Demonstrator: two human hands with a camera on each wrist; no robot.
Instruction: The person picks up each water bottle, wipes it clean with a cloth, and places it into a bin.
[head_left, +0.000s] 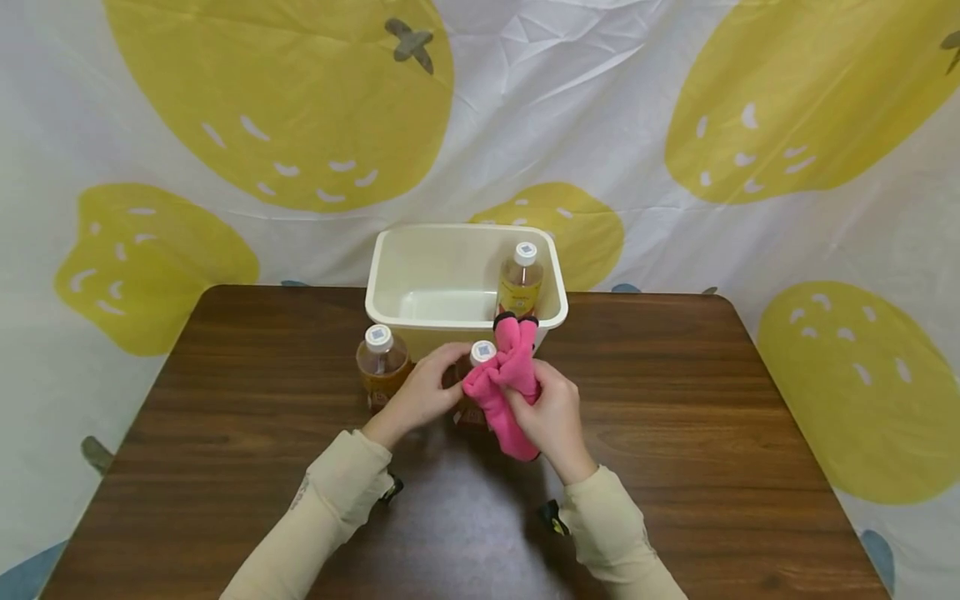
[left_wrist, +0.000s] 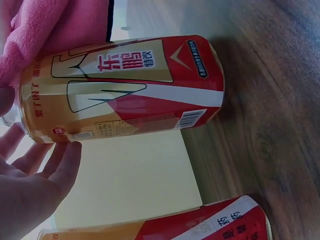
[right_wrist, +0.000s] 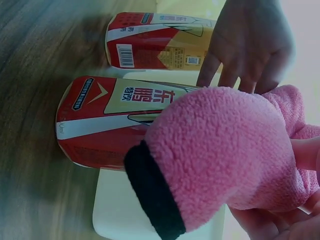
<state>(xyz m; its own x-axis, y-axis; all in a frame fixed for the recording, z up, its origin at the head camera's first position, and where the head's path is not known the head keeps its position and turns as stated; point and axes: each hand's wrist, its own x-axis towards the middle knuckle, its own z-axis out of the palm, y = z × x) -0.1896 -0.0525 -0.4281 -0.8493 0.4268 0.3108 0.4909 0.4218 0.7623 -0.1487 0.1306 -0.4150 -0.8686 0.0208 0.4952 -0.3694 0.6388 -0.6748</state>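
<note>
My left hand (head_left: 423, 387) grips the upper part of a drink bottle (left_wrist: 130, 90) with a white cap and a gold-and-red label, thumb and fingers on opposite sides. The bottle stands upright on the table in front of the cream bin. In my right hand (head_left: 551, 417) a bunched pink fleecy cloth (head_left: 513, 375) with black edging is pinched; it hangs against the same bottle and partly covers it in the head view. A second drink bottle (head_left: 382, 364), of the same kind, stands to the left, partly behind my left hand.
Behind the bottles stands the cream plastic bin (head_left: 375, 267) near the table's back edge. Inside its right end is another bottle with a yellow label (head_left: 520, 287). The dark wooden table (head_left: 675, 417) meets a lemon-print curtain (head_left: 562, 125) at the back.
</note>
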